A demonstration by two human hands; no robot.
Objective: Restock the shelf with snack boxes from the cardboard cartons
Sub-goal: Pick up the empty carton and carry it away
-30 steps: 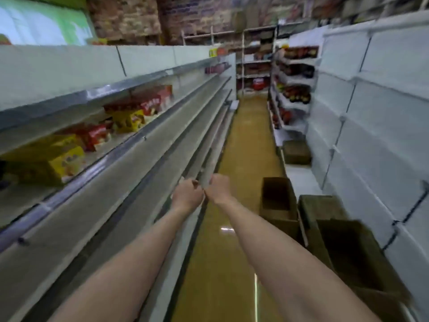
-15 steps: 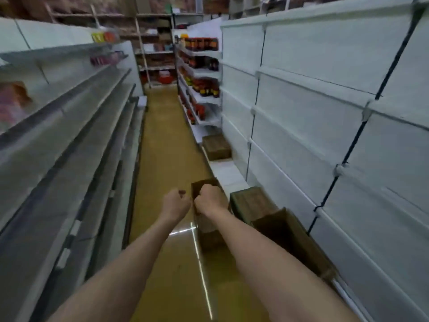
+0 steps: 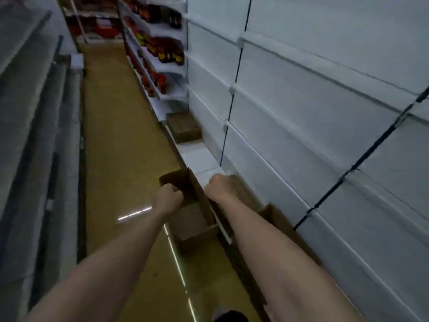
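Both my arms stretch forward over the aisle. My left hand (image 3: pixel 167 198) is a fist above an open brown cardboard carton (image 3: pixel 190 219) that stands on the floor; nothing shows in its fingers. My right hand (image 3: pixel 220 185) is also curled, holding nothing, above a second carton (image 3: pixel 246 194) on the low base shelf to the right. A third carton (image 3: pixel 278 219) lies just behind my right forearm. No snack boxes are visible in this view; the inside of the floor carton looks dark.
Bare white shelf backing (image 3: pixel 313 101) fills the right side. A closed brown carton (image 3: pixel 183 126) sits further along the base shelf. Stocked shelves with red and dark bottles (image 3: pixel 162 49) stand beyond. Grey bare shelves (image 3: pixel 34 135) line the left. The yellow floor (image 3: pixel 120 159) runs between.
My view has swung from the left shelf with red and yellow snack boxes to the right side of the aisle. Both fists now hover over the cartons, closer to them.
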